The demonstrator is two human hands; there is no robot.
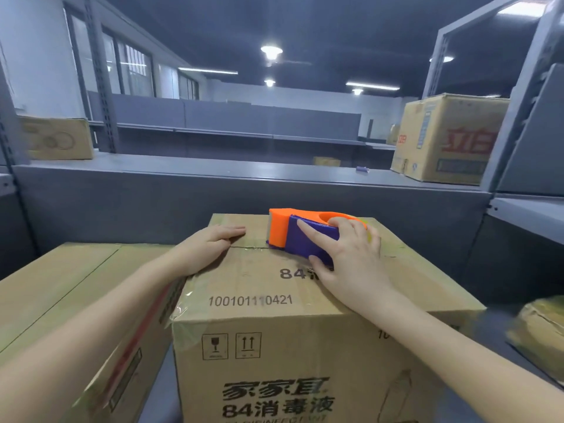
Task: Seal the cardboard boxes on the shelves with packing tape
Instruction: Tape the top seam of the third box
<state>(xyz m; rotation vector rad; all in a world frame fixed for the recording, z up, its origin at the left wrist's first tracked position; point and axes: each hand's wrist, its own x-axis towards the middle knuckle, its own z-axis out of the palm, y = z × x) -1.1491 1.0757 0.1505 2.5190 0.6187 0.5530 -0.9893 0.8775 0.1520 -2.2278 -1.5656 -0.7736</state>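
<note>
Grips an orange-and-purple tape dispenser (279, 230) with the right hand (351, 257): index finger stretched along the purple side, thumb tucked against the near edge, other fingers curled over the orange handle. Holds it down on top of the middle cardboard box (259, 285), over the seam between the 2 top flaps. Presses the left hand (210, 244) flat on the same box top, fingers straight and together, grasping nothing, fingertips just left of the dispenser's orange nose and apart from it.

Between the 2 hands, along the seam, a glossy line that looks like clear tape. Beside the right thumb, printed "84"; nearer, the number 100101110421. Below the left forearm, at the box's near left corner, wrinkled clear film.

Beneath the left forearm, right against the middle box's left side, a second cardboard box (61, 285), lower, flaps closed.

Beyond both hands, a grey shelf (213, 175) running across. On it, far past the right hand, a large box with red print (442, 138) and a small purple item (362, 169), too small to identify. Far past the left hand, another brown box (58, 138). Low to the right of the right forearm, a blurred wrapped bundle (540, 334).
</note>
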